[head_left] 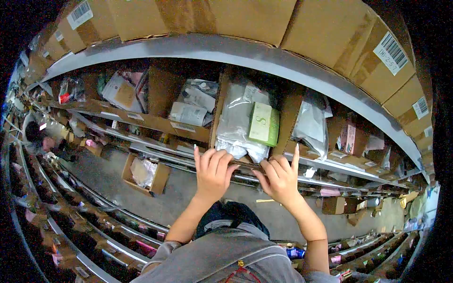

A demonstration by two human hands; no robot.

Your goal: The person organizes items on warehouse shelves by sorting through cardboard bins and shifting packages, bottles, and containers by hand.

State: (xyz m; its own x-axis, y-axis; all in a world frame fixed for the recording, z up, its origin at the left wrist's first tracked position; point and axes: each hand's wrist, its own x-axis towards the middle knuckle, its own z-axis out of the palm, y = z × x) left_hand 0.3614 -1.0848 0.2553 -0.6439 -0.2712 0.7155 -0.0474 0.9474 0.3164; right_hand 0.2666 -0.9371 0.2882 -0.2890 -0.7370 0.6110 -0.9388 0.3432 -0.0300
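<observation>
A cardboard bin (284, 127) on the shelf holds clear plastic bags (234, 113) and a green and cream package (264, 124). My left hand (213, 172) is at the bin's front left corner, fingers curled on its front edge. At the front right of the same bin, my right hand (279, 177) grips the edge, with the index finger pointing up. Both thumbs are turned inward toward each other along the front edge. Bluish-white bagged items lie just behind the edge, between the hands.
Large cardboard boxes (207, 19) with barcode labels stand on the shelf above, over a grey metal beam (188, 47). Neighbouring bins hold bagged goods (310, 123). An open carton (160, 180) sits on the floor at left. Loaded racks (89, 231) run behind me.
</observation>
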